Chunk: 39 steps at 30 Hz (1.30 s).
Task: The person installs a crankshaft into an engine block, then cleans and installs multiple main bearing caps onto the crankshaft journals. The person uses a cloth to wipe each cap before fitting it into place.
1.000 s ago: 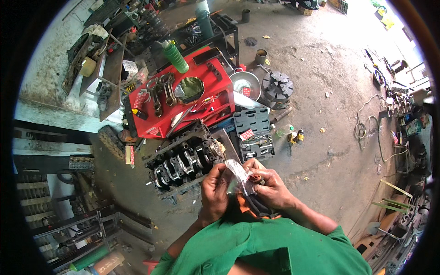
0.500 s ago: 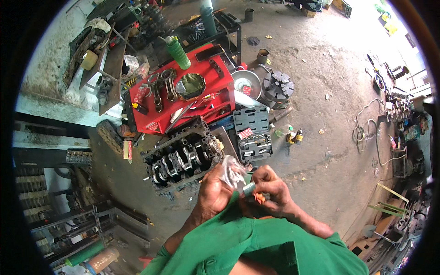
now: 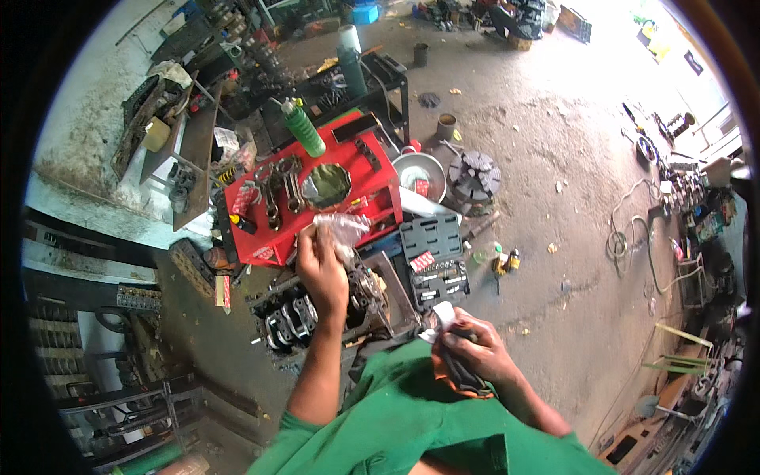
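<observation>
My left hand (image 3: 324, 273) reaches forward over the engine block, its fingers closed on a crumpled clear plastic bag (image 3: 346, 229) near the front edge of the red tool cart (image 3: 368, 180). Under that arm lies the engine block (image 3: 360, 297), its crankshaft (image 3: 289, 321) exposed and partly hidden by the forearm. Close to my green shirt, my right hand (image 3: 481, 352) grips a dark-and-orange bundle (image 3: 459, 378) that looks like a work glove. A small whitish piece (image 3: 444, 314) sticks out past its fingertips; what it is I cannot make out.
On the cart stand a green bottle (image 3: 303, 129), connecting rods (image 3: 291, 190) and a bowl lined with plastic (image 3: 328, 186). An open socket set case (image 3: 431, 237) lies right of the block. Beyond are a metal basin (image 3: 431, 168) and a round slotted plate (image 3: 475, 176). A hose (image 3: 619, 237) trails at right.
My hands have parted. The left has swung forward and left with the plastic bag, from my chest to the cart's edge. My right hand stays near my body, with more of the dark-and-orange bundle showing.
</observation>
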Motion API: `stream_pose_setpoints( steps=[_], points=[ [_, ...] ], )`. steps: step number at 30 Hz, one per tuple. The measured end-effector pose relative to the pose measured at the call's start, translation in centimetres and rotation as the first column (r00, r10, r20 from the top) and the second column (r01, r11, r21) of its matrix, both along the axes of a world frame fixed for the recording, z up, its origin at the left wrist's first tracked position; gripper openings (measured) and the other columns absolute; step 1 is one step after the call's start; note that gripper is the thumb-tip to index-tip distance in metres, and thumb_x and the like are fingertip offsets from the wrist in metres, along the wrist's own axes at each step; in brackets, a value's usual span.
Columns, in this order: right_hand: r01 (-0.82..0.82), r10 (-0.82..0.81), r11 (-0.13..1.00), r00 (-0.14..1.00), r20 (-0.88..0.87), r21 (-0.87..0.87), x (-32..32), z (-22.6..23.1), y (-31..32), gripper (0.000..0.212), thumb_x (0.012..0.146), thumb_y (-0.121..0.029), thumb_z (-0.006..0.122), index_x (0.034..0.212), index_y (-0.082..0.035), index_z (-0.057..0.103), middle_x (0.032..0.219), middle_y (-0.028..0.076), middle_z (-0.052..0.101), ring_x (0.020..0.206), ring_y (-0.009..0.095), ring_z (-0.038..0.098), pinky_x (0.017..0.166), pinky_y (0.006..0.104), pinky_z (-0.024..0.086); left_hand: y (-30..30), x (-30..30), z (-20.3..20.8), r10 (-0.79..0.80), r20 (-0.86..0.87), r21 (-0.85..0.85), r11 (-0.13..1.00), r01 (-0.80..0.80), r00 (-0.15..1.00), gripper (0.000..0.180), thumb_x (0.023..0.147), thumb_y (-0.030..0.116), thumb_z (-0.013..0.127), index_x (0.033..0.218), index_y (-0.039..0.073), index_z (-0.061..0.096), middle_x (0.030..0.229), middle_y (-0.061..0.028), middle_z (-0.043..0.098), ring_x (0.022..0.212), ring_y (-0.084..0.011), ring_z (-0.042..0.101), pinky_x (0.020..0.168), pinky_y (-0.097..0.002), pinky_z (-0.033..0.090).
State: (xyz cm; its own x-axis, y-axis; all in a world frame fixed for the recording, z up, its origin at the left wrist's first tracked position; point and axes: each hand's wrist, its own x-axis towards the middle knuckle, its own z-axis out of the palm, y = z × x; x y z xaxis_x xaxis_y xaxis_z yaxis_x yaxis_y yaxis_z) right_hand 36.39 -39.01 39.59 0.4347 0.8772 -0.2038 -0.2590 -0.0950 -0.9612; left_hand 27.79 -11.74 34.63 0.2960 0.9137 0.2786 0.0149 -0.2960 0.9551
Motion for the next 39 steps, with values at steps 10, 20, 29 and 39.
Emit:
stream_pose_setpoints(
  steps=[10,20,29,39],
  points=[
    [0.54,-0.556,0.831,0.79,-0.261,-0.134,1.5,-2.5,-7.1,0.011,0.088,0.0,0.066,0.093,-0.002,0.057,0.081,0.009,0.065,0.07,0.018,0.067,0.059,0.0296,0.054,21.4,8.2,-12.1,0.028,-0.836,0.087,0.993,0.083,0.548,0.036,0.091,0.026,0.068,0.113,-0.002,0.063,0.099,-0.0212,0.07,0.094,-0.0376,0.068,0.08,-0.0478,0.053],
    [0.836,-0.832,0.546,0.535,-0.146,-0.049,2.7,-4.5,-1.2,0.008,0.094,-0.011,0.068,0.095,-0.004,0.064,0.082,0.0,0.064,0.075,0.008,0.06,0.069,0.0227,0.047,-13.4,2.7,-7.2,-0.775,0.335,-0.647,0.225,0.729,0.536,0.031,0.095,0.03,0.07,0.104,0.007,0.053,0.096,-0.0044,0.062,0.086,-0.0113,0.062,0.074,-0.0267,0.053],
    [0.762,-0.696,0.595,0.647,-0.31,0.254,1.6,-3.0,2.6,0.015,0.093,-0.004,0.067,0.108,-0.002,0.068,0.099,0.003,0.07,0.094,0.01,0.064,0.087,0.0262,0.049,-12.3,2.5,-4.5,-0.537,0.683,-0.574,0.026,0.818,0.496,0.035,0.107,0.031,0.044,0.129,0.004,0.053,0.126,-0.0088,0.061,0.115,-0.0152,0.06,0.096,-0.0319,0.051],
    [0.215,-0.22,0.895,0.975,-0.034,0.392,0.7,2.4,1.4,0.019,0.091,-0.009,0.07,0.108,0.0,0.071,0.129,0.012,0.061,0.117,0.019,0.059,0.095,0.0321,0.049,-9.3,1.5,-5.1,-0.32,0.942,-0.097,0.034,0.995,0.103,0.045,0.108,0.031,0.04,0.147,0.009,0.038,0.14,-0.0132,0.053,0.128,-0.0259,0.053,0.113,-0.0432,0.039]
  ],
)
